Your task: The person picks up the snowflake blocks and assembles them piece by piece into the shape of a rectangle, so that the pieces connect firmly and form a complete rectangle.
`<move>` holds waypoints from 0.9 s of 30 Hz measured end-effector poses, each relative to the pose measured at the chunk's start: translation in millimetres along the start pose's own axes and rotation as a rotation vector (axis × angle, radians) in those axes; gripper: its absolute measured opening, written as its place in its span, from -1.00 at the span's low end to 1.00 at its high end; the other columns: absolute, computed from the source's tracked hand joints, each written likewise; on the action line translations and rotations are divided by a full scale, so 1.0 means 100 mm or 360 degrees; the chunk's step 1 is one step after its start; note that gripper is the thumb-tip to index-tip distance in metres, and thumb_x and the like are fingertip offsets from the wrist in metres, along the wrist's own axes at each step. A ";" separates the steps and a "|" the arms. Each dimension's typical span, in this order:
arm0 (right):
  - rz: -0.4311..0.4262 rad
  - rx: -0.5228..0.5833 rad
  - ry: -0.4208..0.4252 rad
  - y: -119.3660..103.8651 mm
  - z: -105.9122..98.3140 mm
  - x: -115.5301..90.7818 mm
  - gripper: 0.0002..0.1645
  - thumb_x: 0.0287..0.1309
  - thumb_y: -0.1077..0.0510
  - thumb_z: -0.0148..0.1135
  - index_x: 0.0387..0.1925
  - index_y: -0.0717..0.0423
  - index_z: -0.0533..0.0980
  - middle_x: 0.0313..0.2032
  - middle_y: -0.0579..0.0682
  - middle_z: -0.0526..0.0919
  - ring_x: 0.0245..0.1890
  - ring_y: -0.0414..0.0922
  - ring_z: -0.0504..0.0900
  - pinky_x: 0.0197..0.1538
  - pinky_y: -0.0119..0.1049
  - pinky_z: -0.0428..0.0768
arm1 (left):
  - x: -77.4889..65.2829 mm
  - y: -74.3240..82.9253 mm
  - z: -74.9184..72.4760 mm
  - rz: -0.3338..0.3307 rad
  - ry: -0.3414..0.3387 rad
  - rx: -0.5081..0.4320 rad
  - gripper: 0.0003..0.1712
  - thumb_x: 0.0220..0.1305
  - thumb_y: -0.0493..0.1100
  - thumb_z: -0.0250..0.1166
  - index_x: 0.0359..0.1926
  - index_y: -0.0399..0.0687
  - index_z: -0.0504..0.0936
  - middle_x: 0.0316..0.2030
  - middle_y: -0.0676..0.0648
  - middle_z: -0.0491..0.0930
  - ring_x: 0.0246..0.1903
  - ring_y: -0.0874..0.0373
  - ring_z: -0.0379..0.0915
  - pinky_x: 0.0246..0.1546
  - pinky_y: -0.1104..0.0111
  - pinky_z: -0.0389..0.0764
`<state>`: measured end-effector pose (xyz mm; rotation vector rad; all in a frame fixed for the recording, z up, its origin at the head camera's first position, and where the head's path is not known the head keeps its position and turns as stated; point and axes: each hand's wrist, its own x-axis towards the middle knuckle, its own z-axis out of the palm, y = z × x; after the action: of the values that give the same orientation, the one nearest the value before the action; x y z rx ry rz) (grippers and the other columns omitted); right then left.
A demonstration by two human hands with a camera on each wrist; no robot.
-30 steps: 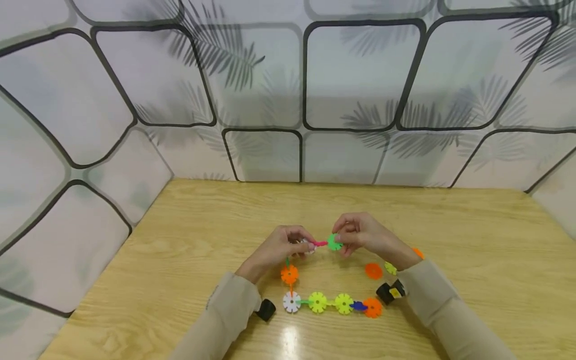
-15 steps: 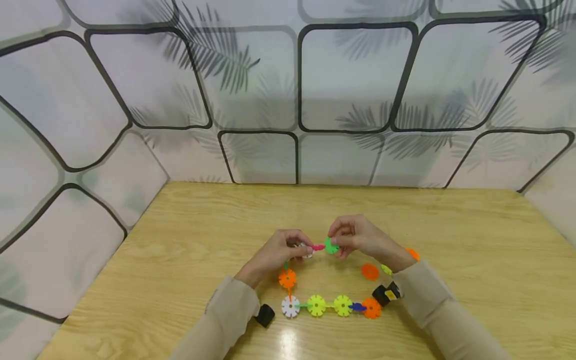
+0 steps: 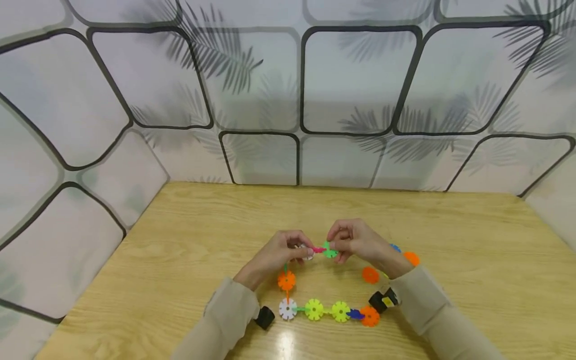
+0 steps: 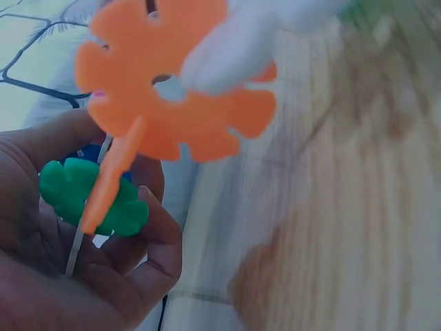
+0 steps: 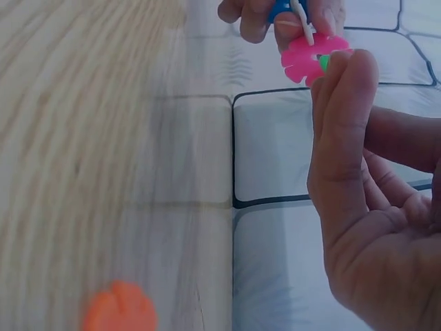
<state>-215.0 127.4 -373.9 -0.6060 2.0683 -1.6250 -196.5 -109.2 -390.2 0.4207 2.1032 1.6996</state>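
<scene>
A pale wall (image 3: 346,80) with dark lines and gray leaves stands behind a wooden table (image 3: 216,210). Two tan sleeves (image 3: 229,315) reach in over the table. A bent chain of notched discs lies on the near part: an orange disc (image 3: 370,316) on the right, then a dark blue disc (image 3: 355,314), two yellow discs (image 3: 314,309) and a white corner disc (image 3: 288,309). There it turns up to another orange disc (image 3: 286,280) and on to the left hand (image 3: 279,252).

The left hand has its thumb and fingers bent, and they pinch a white disc (image 3: 307,253). The right hand (image 3: 360,245) has its thumb and pointer pressed close, pinching a bright green disc (image 3: 330,251). Its fingertips hide most of that disc in the right wrist view. A pink disc (image 5: 313,58) sits between the two hands and touches the green one. Near the right wrist are two loose orange discs (image 3: 370,274) and a bit of a blue disc (image 3: 395,247).
</scene>
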 end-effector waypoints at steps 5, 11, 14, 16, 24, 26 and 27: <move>0.0031 0.0022 0.0070 -0.02 0.04 -0.01 -0.93 0.33 0.47 0.15 -0.27 0.32 0.49 -0.52 0.10 0.63 -0.58 -0.11 0.65 -0.38 -0.23 0.71 | 0.01 0.01 0.02 0.0056 -0.0005 0.0013 -0.87 0.41 -0.31 0.28 -0.16 -0.36 0.63 -0.29 -0.04 0.62 -0.35 0.14 0.53 -0.21 0.28 0.62; 0.0010 0.0025 0.0076 -0.01 0.03 0.01 -0.96 0.36 0.44 0.12 -0.19 0.39 0.47 -0.48 0.11 0.65 -0.56 -0.10 0.65 -0.35 -0.17 0.72 | 0.01 -0.02 0.00 0.0062 -0.0002 -0.0012 -0.86 0.42 -0.29 0.27 -0.12 -0.34 0.63 -0.28 -0.03 0.62 -0.33 0.12 0.55 -0.19 0.28 0.62; -0.0015 0.0016 0.0036 -0.01 0.02 0.04 -0.82 0.39 0.38 0.14 -0.08 0.48 0.44 -0.44 0.19 0.67 -0.53 -0.07 0.68 -0.31 -0.12 0.73 | -0.01 -0.02 -0.05 0.0033 0.0003 -0.0033 -0.85 0.44 -0.28 0.27 -0.10 -0.32 0.63 -0.29 -0.04 0.64 -0.32 0.08 0.56 -0.17 0.27 0.61; -0.0024 0.0031 -0.0010 -0.01 0.01 0.07 -0.73 0.40 0.35 0.14 -0.01 0.52 0.41 -0.40 0.26 0.69 -0.51 -0.05 0.69 -0.27 -0.07 0.73 | -0.04 -0.01 -0.08 0.0016 0.0013 -0.0031 -0.85 0.44 -0.27 0.26 -0.09 -0.31 0.63 -0.29 -0.04 0.64 -0.32 0.07 0.57 -0.17 0.26 0.61; 0.0015 -0.0148 -0.0061 -0.07 -0.24 0.00 -0.59 0.51 0.21 0.07 0.10 0.56 0.38 -0.30 0.29 0.70 -0.39 0.09 0.72 -0.23 -0.06 0.73 | -0.02 0.01 -0.10 0.0015 0.0006 -0.0042 -0.83 0.44 -0.29 0.26 -0.06 -0.33 0.63 -0.28 -0.05 0.65 -0.31 0.07 0.58 -0.16 0.25 0.63; 0.0035 -0.0228 -0.0012 -0.07 -0.36 -0.08 -0.61 0.51 0.20 0.08 0.08 0.54 0.40 -0.27 0.27 0.69 -0.35 0.14 0.72 -0.22 -0.08 0.73 | 0.00 0.00 -0.08 0.0024 0.0010 -0.0042 -0.84 0.43 -0.30 0.26 -0.07 -0.33 0.63 -0.29 -0.04 0.64 -0.32 0.07 0.58 -0.18 0.26 0.63; 0.0044 -0.0264 0.0011 -0.08 -0.41 -0.12 -0.63 0.51 0.20 0.09 0.06 0.53 0.41 -0.26 0.26 0.69 -0.34 0.15 0.71 -0.21 -0.09 0.73 | 0.00 0.00 -0.07 0.0021 0.0010 -0.0042 -0.85 0.43 -0.31 0.26 -0.07 -0.33 0.63 -0.29 -0.04 0.64 -0.33 0.08 0.58 -0.18 0.27 0.63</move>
<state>-228.8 165.1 -356.9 -0.6245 2.2217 -1.4518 -200.1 -115.4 -389.1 0.4230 2.0848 1.7364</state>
